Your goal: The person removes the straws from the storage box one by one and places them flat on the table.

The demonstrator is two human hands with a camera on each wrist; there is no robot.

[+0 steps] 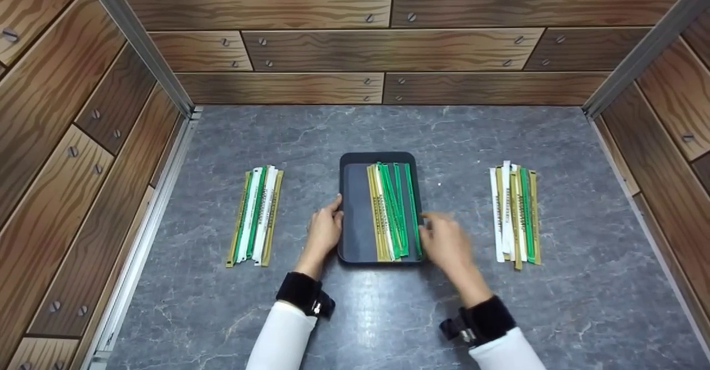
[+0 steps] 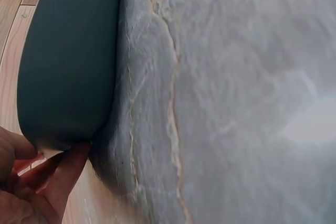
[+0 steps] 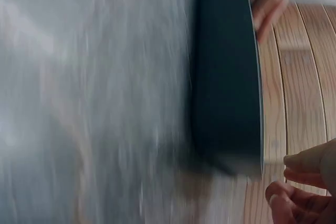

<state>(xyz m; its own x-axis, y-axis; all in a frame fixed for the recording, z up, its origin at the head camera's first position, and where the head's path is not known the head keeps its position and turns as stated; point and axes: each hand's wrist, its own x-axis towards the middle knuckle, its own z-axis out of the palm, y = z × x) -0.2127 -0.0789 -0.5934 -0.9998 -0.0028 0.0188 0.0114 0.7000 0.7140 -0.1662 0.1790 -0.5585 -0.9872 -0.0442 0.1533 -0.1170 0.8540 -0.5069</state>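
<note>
Tray (image 1: 356, 214) with sticks (image 1: 395, 214) lies between my hands. My left hand (image 1: 324, 228) grips its near side; my right hand (image 1: 446, 239), loosely curled, holds nothing, just beside it.

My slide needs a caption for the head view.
Left hand and right hand flank a dark tray of slim coloured sticks; a left bundle and a right bundle lie farther out.

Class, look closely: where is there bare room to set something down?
Bare table lies behind the tray, up to the back wall, and between the left packet bundle and left hand. The tray's left strip is free too. Crowded: the tray's right part, where slim packets lie, beside the right hand.
</note>
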